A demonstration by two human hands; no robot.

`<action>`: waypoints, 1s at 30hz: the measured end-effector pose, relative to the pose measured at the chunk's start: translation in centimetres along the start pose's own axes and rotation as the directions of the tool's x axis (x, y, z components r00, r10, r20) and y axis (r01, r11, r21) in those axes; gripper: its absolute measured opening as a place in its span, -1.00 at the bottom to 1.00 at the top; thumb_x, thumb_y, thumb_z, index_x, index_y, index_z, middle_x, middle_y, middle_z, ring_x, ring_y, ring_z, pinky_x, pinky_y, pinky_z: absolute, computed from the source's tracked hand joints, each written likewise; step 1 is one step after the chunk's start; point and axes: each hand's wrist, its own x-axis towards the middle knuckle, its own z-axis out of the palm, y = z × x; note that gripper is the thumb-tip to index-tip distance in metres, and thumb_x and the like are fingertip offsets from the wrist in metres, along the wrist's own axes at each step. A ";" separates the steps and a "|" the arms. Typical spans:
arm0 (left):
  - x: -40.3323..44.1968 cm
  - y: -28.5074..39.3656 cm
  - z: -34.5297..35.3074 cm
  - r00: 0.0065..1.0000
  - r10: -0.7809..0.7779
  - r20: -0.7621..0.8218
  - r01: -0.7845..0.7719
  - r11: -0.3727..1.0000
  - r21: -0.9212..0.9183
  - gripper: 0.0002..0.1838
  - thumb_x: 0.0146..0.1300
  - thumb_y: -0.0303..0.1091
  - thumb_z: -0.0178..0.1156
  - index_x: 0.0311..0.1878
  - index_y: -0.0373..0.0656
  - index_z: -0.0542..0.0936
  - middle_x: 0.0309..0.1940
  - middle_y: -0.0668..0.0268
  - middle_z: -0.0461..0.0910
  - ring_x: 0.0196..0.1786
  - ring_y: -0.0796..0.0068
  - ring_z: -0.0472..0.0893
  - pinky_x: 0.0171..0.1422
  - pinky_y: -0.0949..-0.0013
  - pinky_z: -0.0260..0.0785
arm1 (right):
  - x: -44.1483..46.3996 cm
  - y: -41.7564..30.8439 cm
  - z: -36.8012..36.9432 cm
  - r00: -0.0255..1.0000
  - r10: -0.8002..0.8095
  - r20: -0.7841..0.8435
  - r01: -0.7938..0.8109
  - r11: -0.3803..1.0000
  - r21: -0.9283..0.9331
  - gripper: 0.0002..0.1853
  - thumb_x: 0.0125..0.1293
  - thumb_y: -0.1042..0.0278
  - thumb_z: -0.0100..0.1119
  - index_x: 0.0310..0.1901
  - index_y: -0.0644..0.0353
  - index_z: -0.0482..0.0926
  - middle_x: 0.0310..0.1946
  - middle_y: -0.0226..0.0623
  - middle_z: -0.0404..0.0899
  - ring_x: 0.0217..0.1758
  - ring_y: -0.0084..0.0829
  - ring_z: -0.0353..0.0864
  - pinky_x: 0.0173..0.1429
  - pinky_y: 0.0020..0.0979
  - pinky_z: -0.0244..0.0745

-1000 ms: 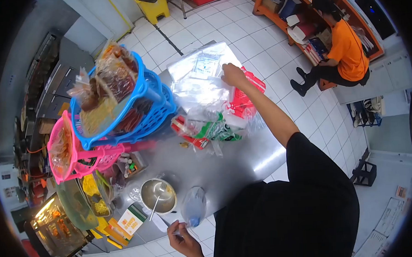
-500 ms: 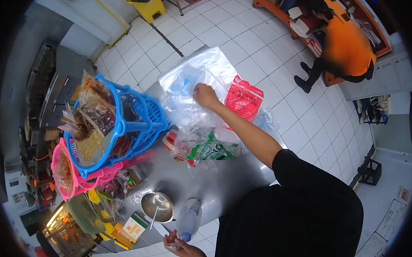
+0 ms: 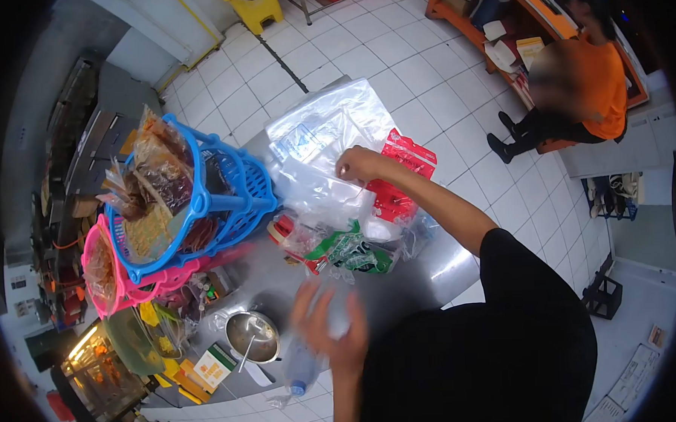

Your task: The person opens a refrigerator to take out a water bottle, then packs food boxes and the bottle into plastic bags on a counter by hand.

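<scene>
Clear plastic bags: layered flat at the steel table's far end, probably for easy reach. Bottle: partly hidden behind the left hand, itself blurred, fingers spread, nothing visibly held. Right hand: fingers curled at the bags; whether they pinch one cannot be told.

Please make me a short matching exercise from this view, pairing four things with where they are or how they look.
Column one:
1. Blue basket
2. Metal bowl
3. Right hand
4. Left hand

Column two:
A. Blurred, with fingers spread, next to the bottle in the view
B. Has a utensil resting in it
C. At the clear plastic bags
D. Filled with bagged food

Pairs: 1-D, 2-B, 3-C, 4-A.
</scene>
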 end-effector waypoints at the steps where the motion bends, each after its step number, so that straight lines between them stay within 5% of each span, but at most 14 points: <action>1: 1.8 -0.5 3.7 0.995 0.027 0.093 -0.024 0.999 -0.030 -0.58 0.24 -0.47 0.37 0.16 -0.24 0.54 0.26 0.04 0.49 0.29 -0.02 0.51 0.40 0.02 0.33 | 0.2 0.9 0.8 0.999 -0.023 0.024 0.025 0.995 -0.098 -0.79 0.20 0.44 0.20 -0.19 0.17 0.77 -0.20 0.07 0.73 -0.08 0.03 0.72 0.06 -0.14 0.60; 4: 4.2 -5.4 14.4 0.944 0.069 0.322 -0.124 0.980 0.155 -0.44 0.24 -0.23 0.38 0.29 -0.14 0.51 0.32 0.07 0.45 0.42 -0.03 0.38 0.52 -0.10 0.16 | -1.1 2.2 2.1 0.993 -0.116 -0.007 0.114 0.981 -0.158 -0.75 0.18 0.43 0.27 -0.09 0.12 0.74 -0.13 -0.05 0.67 -0.03 0.00 0.68 0.06 -0.10 0.58; 7: 1.7 -11.0 20.2 0.885 -0.060 0.462 -0.172 0.880 0.443 -0.43 0.26 -0.08 0.33 0.30 -0.07 0.52 0.36 0.08 0.42 0.44 -0.06 0.34 0.53 -0.24 0.05 | -3.5 0.7 1.2 0.989 -0.140 -0.053 0.121 0.955 -0.270 -0.55 0.16 0.43 0.36 0.14 0.04 0.63 -0.03 -0.09 0.50 0.06 -0.03 0.62 0.06 -0.05 0.57; 14: 2.9 -10.7 19.8 0.870 -0.253 0.424 -0.014 0.846 0.532 -0.31 0.17 0.18 0.36 0.26 -0.02 0.53 0.37 0.04 0.37 0.46 -0.05 0.28 0.50 -0.41 -0.04 | -2.4 1.2 2.6 0.967 -0.219 -0.130 0.136 0.876 -0.463 -0.71 0.20 0.32 0.33 -0.04 0.16 0.67 -0.10 -0.05 0.56 -0.07 0.00 0.69 -0.01 -0.08 0.63; 17: 3.6 -10.3 19.2 0.819 -0.345 0.459 0.037 0.829 0.558 -0.20 0.17 0.20 0.36 0.41 0.03 0.44 0.42 0.00 0.32 0.50 -0.16 0.23 0.52 -0.41 -0.07 | -3.2 -1.7 0.4 0.999 0.047 0.000 -0.043 0.922 -0.385 -0.73 0.22 0.29 0.33 -0.08 0.18 0.68 -0.09 -0.03 0.56 -0.08 -0.01 0.69 -0.02 -0.07 0.65; 20: 2.8 -10.5 19.5 0.855 -0.303 0.420 0.017 0.826 0.563 -0.20 0.21 0.16 0.33 0.46 0.05 0.39 0.45 -0.03 0.28 0.53 -0.23 0.17 0.53 -0.41 -0.09 | -2.3 -1.1 1.7 0.993 0.078 -0.086 -0.109 0.887 -0.448 -0.76 0.28 0.26 0.20 -0.14 0.20 0.69 0.05 0.00 0.57 0.04 -0.07 0.64 0.13 -0.11 0.60; 23: 2.6 -10.4 19.4 0.816 -0.357 0.455 0.027 0.809 0.587 -0.21 0.22 0.11 0.33 0.48 0.06 0.37 0.48 -0.05 0.22 0.56 -0.26 0.11 0.53 -0.41 -0.07 | -2.5 -1.6 4.0 0.923 -0.070 -0.378 -0.084 0.922 -0.378 -0.81 0.22 0.37 0.29 -0.18 0.25 0.69 -0.10 -0.01 0.54 0.03 -0.04 0.64 -0.01 -0.08 0.67; 26: 2.3 -10.6 19.2 0.822 -0.377 0.428 0.056 0.800 0.597 -0.26 0.22 0.15 0.27 0.42 0.03 0.45 0.47 -0.07 0.26 0.57 -0.21 0.12 0.52 -0.44 -0.09 | -3.2 -2.3 3.8 0.954 0.037 -0.297 -0.131 0.943 -0.305 -0.82 0.25 0.40 0.18 -0.15 0.26 0.63 -0.01 0.00 0.54 0.09 -0.07 0.61 0.08 -0.11 0.61; 30: 3.0 -10.0 18.8 0.809 -0.407 0.424 0.090 0.799 0.595 -0.19 0.19 0.28 0.26 0.39 -0.05 0.48 0.53 -0.09 0.18 0.60 -0.24 0.04 0.51 -0.49 -0.12 | -1.3 -0.2 5.2 0.960 -0.092 -0.265 0.002 0.947 -0.322 -0.86 0.22 0.43 0.18 -0.20 0.23 0.60 -0.03 -0.01 0.52 0.04 -0.04 0.61 0.06 -0.09 0.60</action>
